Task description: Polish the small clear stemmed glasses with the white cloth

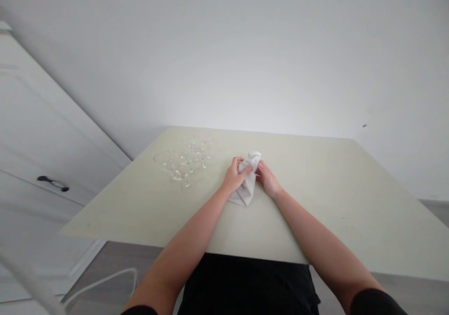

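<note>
A light grey-white cloth (247, 186) is bunched between my two hands over the middle of the table, its lower corner hanging toward me. My left hand (235, 175) grips it from the left, thumb lying across the folds. On the other side, the curled fingers of my right hand (267, 178) close at the cloth's edge. Whether something small is wrapped inside the folds, I cannot tell. To the left of my left hand lies a loose spread of clear, shiny, bead-like pieces (191, 159), with a thin clear ring (162, 156) at their left end.
The pale greenish table (333, 202) stands against a white wall (245, 62). At the left is a white cabinet (45, 132) with a dark handle (53, 183). Below the near edge, a white cable-like thing (105, 277) runs above the grey floor.
</note>
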`<state>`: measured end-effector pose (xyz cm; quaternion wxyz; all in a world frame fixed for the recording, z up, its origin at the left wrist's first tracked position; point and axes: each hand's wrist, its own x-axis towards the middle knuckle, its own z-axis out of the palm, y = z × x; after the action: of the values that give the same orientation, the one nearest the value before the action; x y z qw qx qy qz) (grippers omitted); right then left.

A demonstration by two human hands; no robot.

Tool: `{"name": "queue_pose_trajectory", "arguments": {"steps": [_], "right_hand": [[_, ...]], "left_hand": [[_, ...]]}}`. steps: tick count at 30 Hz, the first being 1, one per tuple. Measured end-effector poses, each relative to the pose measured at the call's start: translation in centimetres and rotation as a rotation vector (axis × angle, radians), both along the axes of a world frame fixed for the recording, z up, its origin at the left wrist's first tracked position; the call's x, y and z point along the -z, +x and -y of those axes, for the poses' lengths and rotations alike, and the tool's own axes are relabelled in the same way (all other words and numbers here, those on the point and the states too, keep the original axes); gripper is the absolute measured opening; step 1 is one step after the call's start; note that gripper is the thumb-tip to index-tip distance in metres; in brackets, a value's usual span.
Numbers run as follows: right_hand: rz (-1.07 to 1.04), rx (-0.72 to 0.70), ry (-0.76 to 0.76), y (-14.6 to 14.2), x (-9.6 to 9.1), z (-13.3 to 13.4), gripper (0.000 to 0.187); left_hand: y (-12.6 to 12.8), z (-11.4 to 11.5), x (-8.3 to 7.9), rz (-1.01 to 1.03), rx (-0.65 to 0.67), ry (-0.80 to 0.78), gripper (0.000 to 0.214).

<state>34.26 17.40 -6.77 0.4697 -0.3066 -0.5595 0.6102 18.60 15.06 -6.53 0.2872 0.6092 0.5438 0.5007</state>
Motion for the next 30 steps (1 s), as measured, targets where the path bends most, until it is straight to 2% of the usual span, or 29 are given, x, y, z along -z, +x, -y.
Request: {"name": "queue_pose_trajectory", "arguments": {"steps": [3, 7, 11, 15, 18, 22, 30], "right_hand": [[0.068, 0.093, 0.05, -0.4, 0.6, -0.1, 0.05], [0.08, 0.239, 0.04, -0.4, 1.1, -0.7, 0.043], [0.029, 0.363, -0.021, 0.2, 0.8, -1.2, 0.042], [0.014, 0.307, -0.003, 0.3, 0.4, -0.9, 0.039], [0.084, 0.242, 0.124, 0.1, 0.4, -0.4, 0.04], [0.207, 0.276, 0.27, 0.0, 0.4, -0.2, 0.033], [0.218, 0.328, 0.196, 0.0, 0.2, -0.4, 0.034]], "left_hand": [[0.2, 0.6, -0.3, -0.044, 0.014, 0.048, 0.04], [0.1, 1.0, -0.6, 0.002, -0.032, 0.081, 0.031], [-0.5, 0.8, -0.9, 0.038, -0.039, 0.172, 0.021], [-0.8, 0.6, -1.1, -0.11, -0.011, 0.254, 0.005], [-0.7, 0.8, -1.2, -0.206, 0.092, 0.288, 0.014], [-0.7, 0.9, -1.1, -0.294, 0.156, 0.327, 0.02], [-1.0, 0.9, -1.1, -0.388, 0.112, 0.319, 0.025]]}}
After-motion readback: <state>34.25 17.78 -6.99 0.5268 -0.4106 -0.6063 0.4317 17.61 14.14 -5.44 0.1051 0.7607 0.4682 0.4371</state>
